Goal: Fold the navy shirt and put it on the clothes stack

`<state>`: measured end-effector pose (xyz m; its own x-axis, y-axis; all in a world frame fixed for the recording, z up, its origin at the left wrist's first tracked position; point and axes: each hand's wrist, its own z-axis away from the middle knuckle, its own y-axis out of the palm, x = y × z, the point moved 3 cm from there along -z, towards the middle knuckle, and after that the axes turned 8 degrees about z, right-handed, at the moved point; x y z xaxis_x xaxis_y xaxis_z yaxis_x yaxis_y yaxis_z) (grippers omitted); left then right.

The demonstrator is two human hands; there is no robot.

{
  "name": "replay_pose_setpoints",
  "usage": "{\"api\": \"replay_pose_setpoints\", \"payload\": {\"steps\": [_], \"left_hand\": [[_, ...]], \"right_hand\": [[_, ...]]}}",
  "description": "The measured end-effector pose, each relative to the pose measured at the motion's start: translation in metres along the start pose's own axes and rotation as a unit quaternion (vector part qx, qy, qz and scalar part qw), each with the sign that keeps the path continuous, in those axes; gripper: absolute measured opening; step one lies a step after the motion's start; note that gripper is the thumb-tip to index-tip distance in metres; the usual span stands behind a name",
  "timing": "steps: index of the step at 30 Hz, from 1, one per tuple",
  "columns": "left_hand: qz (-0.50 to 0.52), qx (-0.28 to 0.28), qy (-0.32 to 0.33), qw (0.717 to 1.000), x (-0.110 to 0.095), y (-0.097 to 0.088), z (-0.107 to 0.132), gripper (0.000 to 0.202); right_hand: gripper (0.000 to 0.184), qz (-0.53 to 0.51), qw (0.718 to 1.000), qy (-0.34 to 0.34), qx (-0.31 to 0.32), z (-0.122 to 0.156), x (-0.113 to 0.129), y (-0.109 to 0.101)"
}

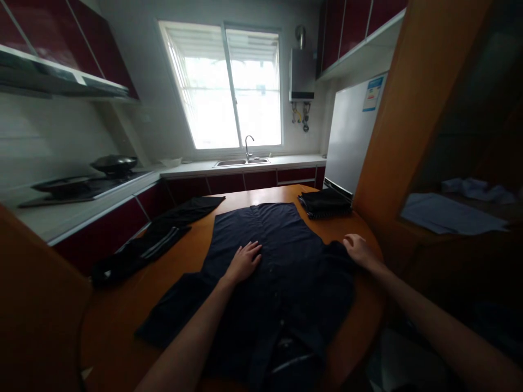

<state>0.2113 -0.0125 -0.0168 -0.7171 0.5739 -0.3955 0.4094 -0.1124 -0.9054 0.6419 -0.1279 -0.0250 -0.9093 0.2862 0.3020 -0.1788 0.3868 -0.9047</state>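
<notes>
Dark shirt (281, 256) spread on a desk (114, 326).
A sleeve (338, 251) is pinched by the right hand (358, 248); beneath the flattened left hand (244, 262), creases could be caused by tugging.

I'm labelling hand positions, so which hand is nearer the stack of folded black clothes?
Right. The right hand is at a sleeve of the navy shirt, nearer the camera than the folded black stack; the left hand lies on the shirt's body, farther off, leftward.
</notes>
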Motion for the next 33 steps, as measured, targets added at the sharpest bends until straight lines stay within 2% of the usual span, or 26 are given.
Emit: {"api": "replay_pose_setpoints", "payload": {"steps": [3,10,16,20,23,27,30,32,33], "left_hand": [[-0.007,0.003,0.001,1.0,-0.001,0.0,-0.001,0.05],[-0.012,0.001,0.002,1.0,-0.006,-0.003,-0.002,0.05],[-0.013,0.0,0.0,1.0,-0.003,-0.002,-0.003,0.05],[-0.01,-0.001,0.001,1.0,-0.004,-0.003,-0.003,0.05],[-0.005,-0.002,0.001,1.0,-0.003,-0.001,-0.003,0.05],[0.004,-0.009,0.004,1.0,0.0,0.003,-0.004,0.05],[0.007,-0.009,0.006,1.0,-0.001,0.003,-0.004,0.05],[0.007,-0.007,0.005,1.0,-0.002,0.002,-0.003,0.05],[0.006,-0.006,0.004,1.0,-0.003,0.001,-0.003,0.05]], "right_hand": [[0.037,0.025,0.998,0.049,0.007,0.018,-0.018,-0.009],[0.03,0.025,0.992,0.076,0.094,0.031,-0.032,-0.027],[0.013,-0.005,0.987,0.092,0.131,0.027,-0.022,-0.035],[0.02,-0.027,0.982,0.095,0.164,0.028,-0.011,-0.036],[0.019,-0.049,0.982,0.091,0.157,0.024,-0.004,-0.043],[0.012,-0.099,0.985,0.076,0.123,0.008,0.017,-0.058],[0.023,-0.144,0.982,0.047,0.11,-0.003,0.052,-0.065],[0.035,-0.216,0.965,0.009,0.149,-0.005,0.082,-0.065],[0.04,-0.269,0.946,-0.013,0.182,-0.006,0.096,-0.062]]}}
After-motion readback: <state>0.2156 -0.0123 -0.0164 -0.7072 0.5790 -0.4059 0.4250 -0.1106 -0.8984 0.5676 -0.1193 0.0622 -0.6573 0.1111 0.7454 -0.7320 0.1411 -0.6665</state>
